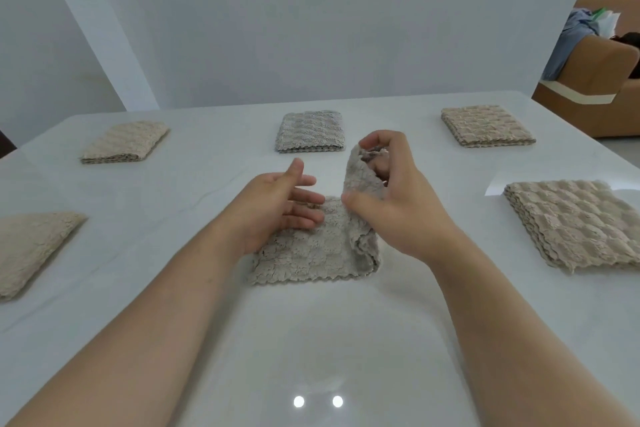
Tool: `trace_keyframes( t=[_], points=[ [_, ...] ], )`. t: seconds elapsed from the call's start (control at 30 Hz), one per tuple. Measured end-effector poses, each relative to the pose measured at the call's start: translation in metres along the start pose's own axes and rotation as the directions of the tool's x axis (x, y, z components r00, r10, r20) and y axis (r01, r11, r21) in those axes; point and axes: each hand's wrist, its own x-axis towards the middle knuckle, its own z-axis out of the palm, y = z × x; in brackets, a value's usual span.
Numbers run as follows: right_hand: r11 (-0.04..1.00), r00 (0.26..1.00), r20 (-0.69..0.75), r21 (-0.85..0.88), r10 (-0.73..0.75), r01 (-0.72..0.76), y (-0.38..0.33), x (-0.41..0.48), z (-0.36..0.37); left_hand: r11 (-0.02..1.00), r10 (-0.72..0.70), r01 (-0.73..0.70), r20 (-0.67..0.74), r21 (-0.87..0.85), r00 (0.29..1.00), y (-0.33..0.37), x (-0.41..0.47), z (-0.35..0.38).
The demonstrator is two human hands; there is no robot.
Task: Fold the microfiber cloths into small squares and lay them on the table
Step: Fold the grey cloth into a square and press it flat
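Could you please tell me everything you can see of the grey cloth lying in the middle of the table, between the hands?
The grey cloth is a fluffy microfiber piece with a checked, waffle-like pile and scalloped edges. Its lower part lies flat on the white table, seemingly in layers. Its right side is lifted upright and curls over, pinched by the right hand. The left hand, fingers straight, rests on the flat part near its left edge.

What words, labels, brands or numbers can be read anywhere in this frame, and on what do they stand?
No readable text anywhere in this frame.
The grey cloth being folded, the folded cloths around it and the table show no label, tag or print.
The pile on the sofa is too small and blurred to tell.
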Motion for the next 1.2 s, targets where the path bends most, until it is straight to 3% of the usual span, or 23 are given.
trace_keyframes(
  t=[0.13, 0.27, 0.4, 0.47, 0.6, 0.67, 0.77, 0.93, 1.2],
  points=[
    [0.997, 0.991, 0.128, -0.046, -0.047, 0.053, 0.004, -0.001, 0.023, 0.993, -0.06, 0.069, 0.098, -0.092, 0.993, -0.006, -0.001, -0.006],
    [0.984, 0.963, 0.258, -0.141, -0.072, 0.112, 0.004, -0.002, 0.046, 0.998, -0.004, 0.019, 0.229, -0.066, 0.973, -0.009, -0.001, -0.015],
    [0.981, 0.949, 0.303, -0.143, -0.084, 0.133, 0.006, -0.002, 0.048, 0.999, 0.012, -0.002, 0.214, -0.05, 0.977, -0.008, -0.001, -0.014],
    [0.999, 0.964, 0.262, 0.001, -0.041, 0.042, 0.005, -0.001, 0.043, 0.999, 0.02, -0.01, 0.208, -0.051, 0.978, -0.01, 0.001, -0.013],
    [0.973, 0.994, 0.012, 0.202, 0.108, -0.108, 0.007, 0.005, 0.037, 0.999, 0.023, -0.018, 0.092, -0.047, 0.995, -0.017, 0.004, -0.009],
    [0.972, 0.984, -0.09, 0.195, 0.154, -0.134, 0.012, 0.009, 0.038, 1.0, 0.006, -0.006, 0.028, -0.015, 1.0, -0.016, 0.004, -0.004],
    [0.99, 0.971, -0.193, 0.023, 0.143, -0.141, 0.025, 0.016, 0.04, 0.999, -0.036, 0.035, -0.083, -0.011, 0.996, -0.014, 0.007, -0.001],
    [0.941, 0.986, -0.075, -0.294, 0.15, -0.166, 0.044, 0.026, 0.041, 0.982, -0.132, 0.112, -0.13, -0.151, 0.983, -0.006, 0.004, 0.002],
    [0.937, 0.969, 0.0, -0.257, 0.245, -0.237, 0.043, 0.028, 0.043, 0.898, -0.291, 0.236, -0.1, -0.371, 0.952, -0.002, 0.0, 0.0]
  ],
)
